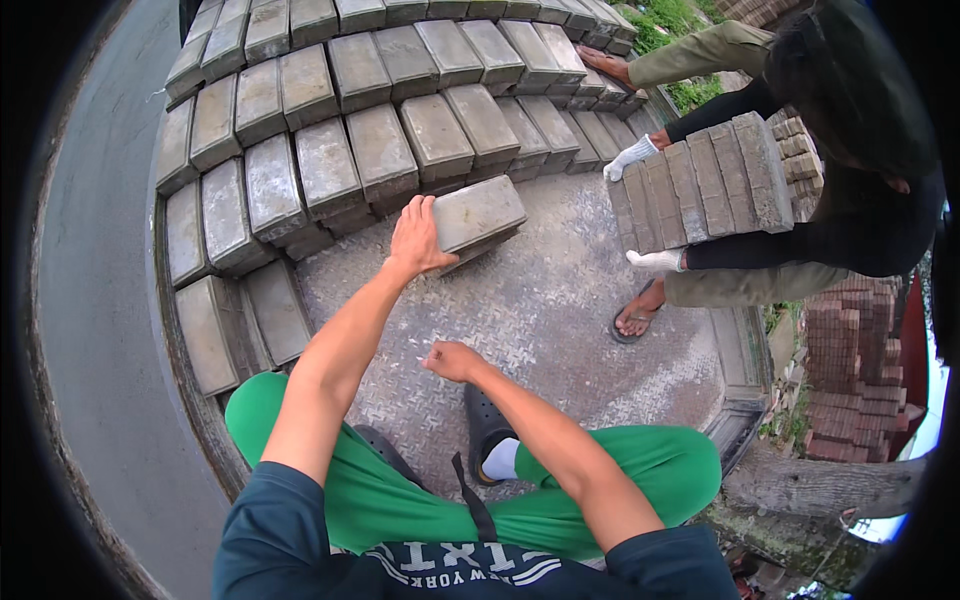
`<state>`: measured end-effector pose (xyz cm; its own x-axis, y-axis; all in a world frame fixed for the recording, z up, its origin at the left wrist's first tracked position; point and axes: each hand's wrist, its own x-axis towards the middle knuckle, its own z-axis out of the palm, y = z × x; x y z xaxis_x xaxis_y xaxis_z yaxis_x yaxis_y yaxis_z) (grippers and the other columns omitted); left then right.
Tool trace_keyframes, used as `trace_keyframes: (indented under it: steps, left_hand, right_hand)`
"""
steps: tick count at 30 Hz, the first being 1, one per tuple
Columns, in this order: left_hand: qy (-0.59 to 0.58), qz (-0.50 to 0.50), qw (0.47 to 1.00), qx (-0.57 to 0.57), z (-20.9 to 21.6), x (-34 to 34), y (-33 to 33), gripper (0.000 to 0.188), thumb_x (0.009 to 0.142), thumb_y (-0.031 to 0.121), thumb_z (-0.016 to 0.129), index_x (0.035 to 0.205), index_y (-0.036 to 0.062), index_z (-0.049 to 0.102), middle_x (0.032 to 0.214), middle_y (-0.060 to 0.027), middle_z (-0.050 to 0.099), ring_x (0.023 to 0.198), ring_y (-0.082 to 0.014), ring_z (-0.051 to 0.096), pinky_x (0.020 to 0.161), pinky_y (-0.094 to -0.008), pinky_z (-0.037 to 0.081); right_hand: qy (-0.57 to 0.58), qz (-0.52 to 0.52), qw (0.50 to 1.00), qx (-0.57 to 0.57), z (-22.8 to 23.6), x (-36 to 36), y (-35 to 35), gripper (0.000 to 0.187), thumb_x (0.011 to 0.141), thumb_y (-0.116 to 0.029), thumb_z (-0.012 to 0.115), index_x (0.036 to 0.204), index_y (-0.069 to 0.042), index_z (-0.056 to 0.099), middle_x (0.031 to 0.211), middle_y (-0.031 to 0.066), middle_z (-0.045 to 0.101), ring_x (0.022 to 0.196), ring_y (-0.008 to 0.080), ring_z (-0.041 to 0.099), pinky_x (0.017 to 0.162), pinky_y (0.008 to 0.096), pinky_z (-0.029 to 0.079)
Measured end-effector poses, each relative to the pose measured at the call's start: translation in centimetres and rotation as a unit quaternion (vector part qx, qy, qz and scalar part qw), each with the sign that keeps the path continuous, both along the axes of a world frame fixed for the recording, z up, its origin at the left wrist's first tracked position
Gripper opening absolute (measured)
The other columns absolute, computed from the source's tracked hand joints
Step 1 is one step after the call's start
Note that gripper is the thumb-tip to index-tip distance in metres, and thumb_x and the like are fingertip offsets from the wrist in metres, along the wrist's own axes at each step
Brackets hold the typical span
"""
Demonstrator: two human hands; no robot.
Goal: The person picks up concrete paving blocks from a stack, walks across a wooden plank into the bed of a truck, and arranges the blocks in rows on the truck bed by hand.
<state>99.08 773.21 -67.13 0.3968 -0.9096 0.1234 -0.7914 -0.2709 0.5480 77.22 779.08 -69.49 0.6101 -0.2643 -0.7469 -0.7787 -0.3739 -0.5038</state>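
Note:
My left hand (415, 238) grips the near left end of a grey concrete paving block (480, 213), thumb on the near side and fingers over the top. Another block edge shows just beneath it. Nearer to me, my right hand (453, 361) is closed with its fingers curled, apart from any block, and nothing shows in it. At the right, a co-worker in white gloves (655, 260) holds a row of several blocks (700, 185) pressed between both hands.
Stacked paving blocks (360, 70) rise in rows along the far and left sides. Worn metal tread plate (560, 270) lies underfoot, edged by a frame (745, 375). The co-worker's sandalled foot (640, 312) stands on it. Road (100, 300) runs at left; reddish block piles (850, 350) stand at right.

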Motion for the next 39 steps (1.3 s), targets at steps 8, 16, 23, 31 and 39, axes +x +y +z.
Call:
trace_keyframes:
  steps: [8,16,23,31,39]
  left_hand:
    - [0.060,0.027,0.995,0.073,2.7,-2.8,0.1,0.107,0.051,0.034,0.083,0.135,-0.0083,0.033,0.119,-0.0230,0.044,0.112,-0.0390,0.046,0.098,-0.0449,0.044]
    - [0.075,0.058,0.994,0.049,1.1,-4.1,4.8,0.113,0.052,0.028,0.086,0.142,-0.0050,0.026,0.133,-0.0268,0.037,0.125,-0.0432,0.039,0.107,-0.0485,0.038]
    - [0.240,0.215,0.946,-0.026,-0.9,-4.6,4.6,0.138,0.059,0.071,0.078,0.149,-0.0091,0.010,0.152,-0.0295,0.019,0.143,-0.0434,0.018,0.117,-0.0461,0.023]
    - [0.472,0.490,0.732,0.036,-0.8,-7.9,2.2,0.118,0.067,0.075,0.068,0.136,-0.0153,0.035,0.135,-0.0302,0.049,0.128,-0.0402,0.047,0.109,-0.0410,0.037]
    - [0.477,0.547,0.688,0.018,0.4,-8.4,2.2,0.108,0.065,0.071,0.072,0.127,-0.0134,0.045,0.127,-0.0288,0.055,0.119,-0.0388,0.055,0.101,-0.0439,0.044]
  right_hand:
    - [-0.036,-0.285,0.950,-0.125,-3.8,-4.0,-7.7,0.041,0.090,-0.041,0.060,0.100,-0.002,0.066,0.092,0.0160,0.069,0.085,0.0272,0.065,0.073,0.0388,0.050]
    - [-0.103,-0.453,0.833,-0.301,1.0,3.4,-20.5,0.064,0.089,-0.056,0.053,0.119,0.000,0.060,0.118,0.0242,0.062,0.116,0.0372,0.057,0.101,0.0433,0.041]
    - [-0.067,-0.288,0.926,-0.236,1.3,8.1,-24.4,0.082,0.086,-0.069,0.048,0.129,0.001,0.056,0.132,0.0255,0.056,0.127,0.0371,0.050,0.107,0.0414,0.037]
    - [-0.037,-0.262,0.920,-0.291,3.3,9.7,-21.6,0.098,0.082,-0.077,0.046,0.129,0.009,0.054,0.133,0.0285,0.054,0.128,0.0403,0.049,0.108,0.0431,0.036]
    - [-0.021,-0.223,0.936,-0.272,2.9,9.8,-22.3,0.095,0.081,-0.075,0.048,0.122,0.010,0.060,0.130,0.0281,0.056,0.126,0.0404,0.051,0.107,0.0444,0.036]
